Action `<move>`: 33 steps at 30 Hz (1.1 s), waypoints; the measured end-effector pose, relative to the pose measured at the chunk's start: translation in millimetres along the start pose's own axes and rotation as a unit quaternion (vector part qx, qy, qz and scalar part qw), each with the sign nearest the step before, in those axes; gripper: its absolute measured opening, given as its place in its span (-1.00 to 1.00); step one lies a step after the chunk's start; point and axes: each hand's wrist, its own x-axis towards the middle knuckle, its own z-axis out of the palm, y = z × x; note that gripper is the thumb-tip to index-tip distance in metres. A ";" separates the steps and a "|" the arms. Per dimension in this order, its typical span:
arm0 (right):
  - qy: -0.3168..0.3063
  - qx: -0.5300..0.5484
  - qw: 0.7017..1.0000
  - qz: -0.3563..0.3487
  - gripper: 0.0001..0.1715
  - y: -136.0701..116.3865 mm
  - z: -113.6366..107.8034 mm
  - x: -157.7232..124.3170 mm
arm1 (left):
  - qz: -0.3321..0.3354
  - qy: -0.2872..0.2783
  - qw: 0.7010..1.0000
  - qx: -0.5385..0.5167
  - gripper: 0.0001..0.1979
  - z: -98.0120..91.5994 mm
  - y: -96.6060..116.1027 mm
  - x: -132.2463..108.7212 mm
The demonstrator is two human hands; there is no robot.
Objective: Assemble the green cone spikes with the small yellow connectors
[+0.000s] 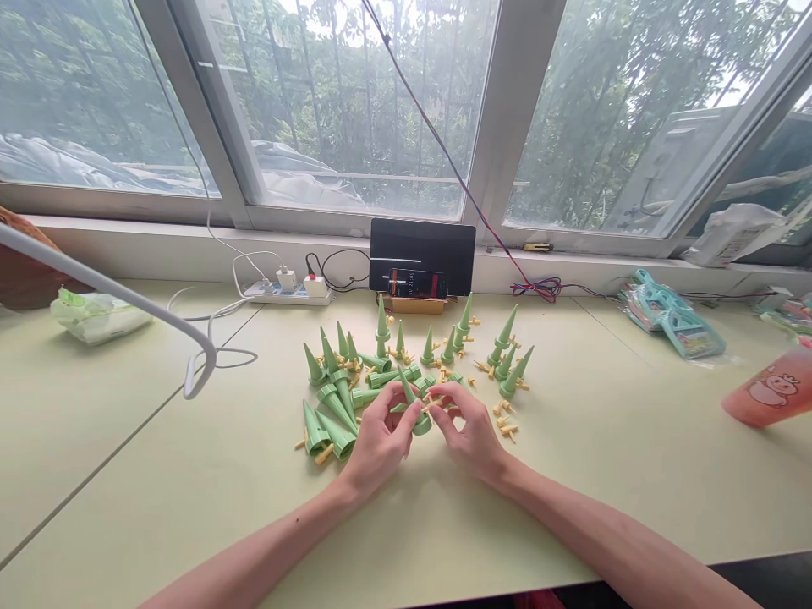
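My left hand [388, 423] is closed around a green plastic watering spike [421, 422], a cone with a ribbed collar, its tip pointing up and away. Close on its right, my right hand [468, 427] pinches a small yellow valve [433, 401] at the spike's side. Whether the valve sits in the spike's hole I cannot tell. Left of my hands lie several loose green spikes [336, 404], some with yellow valves by them. Behind and to the right, more spikes [516, 372] stand upright with yellow valves at their sides. Loose yellow valves [506, 423] lie right of my right hand.
A dark tablet [422, 241] with a phone [417, 284] before it leans by the window. A power strip [288, 293] and white cables are left of it. Packaged teal items [678, 326] and a pink cup [770, 385] are at right, a wipes pack [98, 315] at left.
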 end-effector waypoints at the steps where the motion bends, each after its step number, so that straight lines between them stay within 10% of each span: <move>1: -0.001 -0.001 1.000 0.001 -0.82 0.3 0.0 -0.1 | -0.001 -0.001 1.000 -0.001 -0.73 0.1 -0.2 0.0; 33: -0.034 0.000 0.999 0.038 -0.77 6.3 -0.8 -2.8 | 0.025 -0.024 0.998 0.055 -0.72 -0.7 -5.4 -1.1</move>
